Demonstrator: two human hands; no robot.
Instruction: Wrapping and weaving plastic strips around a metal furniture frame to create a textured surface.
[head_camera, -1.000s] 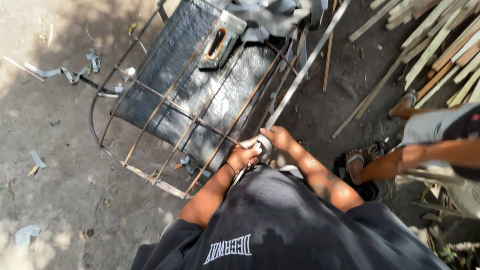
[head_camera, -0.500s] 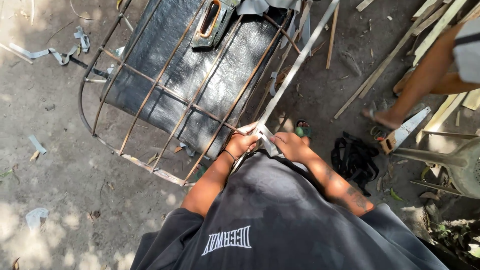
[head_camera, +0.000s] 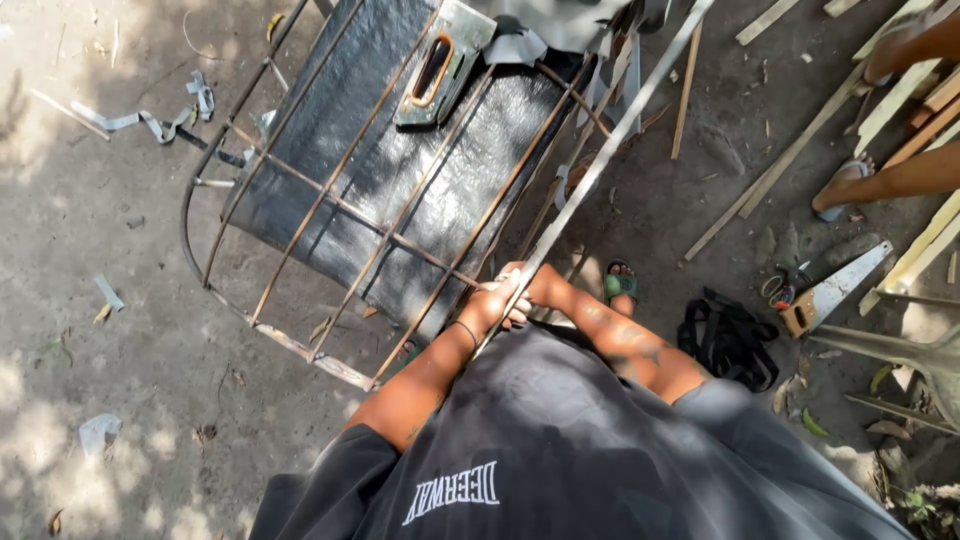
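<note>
Since half a second ago our view has tipped a little lower and to the right: the handsaw (head_camera: 832, 290) now lies fully in sight on the dirt, and the other person's foot (head_camera: 845, 190) has shifted up toward the wooden slats (head_camera: 900, 95). Our two hands have stayed together at the near end of the long pale strip (head_camera: 600, 165). We close our left hand (head_camera: 500, 300) around that strip just where it meets the rusty metal frame (head_camera: 330, 200), fingers curled tight; our right hand (head_camera: 545, 285) sits right beside it, touching, but we cannot tell whether it grips the strip or only steadies it. From our hands the strip runs away up and to the right, its long axis slanting across the frame's right side and out past the top edge. Both hands hold the same near end, the left slightly closer to the frame. Under the bars lies a black padded panel (head_camera: 400, 170), and a bundle of black straps (head_camera: 730, 340) rests on the ground to our right
</note>
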